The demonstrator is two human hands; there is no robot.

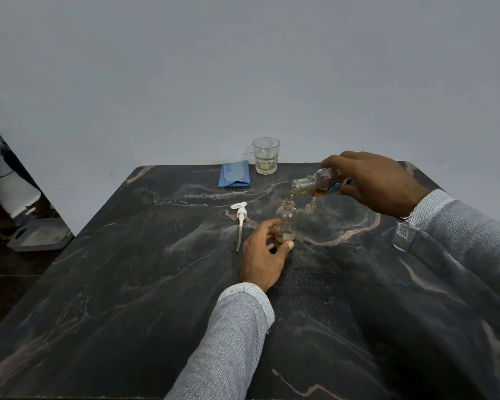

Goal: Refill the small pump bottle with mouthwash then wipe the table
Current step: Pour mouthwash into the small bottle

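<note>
Pump bottle (286,223) stands upright near the middle of the worktop (127,284), its neck open and only a shallow amber layer at the bottom. The left hand (261,255) curls its grip round the base, thumb in front, steadying it. The right hand (375,180) wraps its grip round the mouthwash bottle (318,184), tipped almost level with its mouth just above the small neck, a thin stream running down.

By my reading the pour has barely begun. The neck is narrow, so the tilt should stay gentle and the 2 mouths close together; a heavier flow would likely run over onto the stone. The base wants a firm hold until the pour ends.

The pump (241,215), with its tube, lies flat just left of the bottle. A folded blue cloth (234,174) and a glass (266,155) holding a little pale liquid sit at the far edge. The worktop is dark veined stone against a plain pale wall; a grey tray (41,238) rests on the floor at left.
</note>
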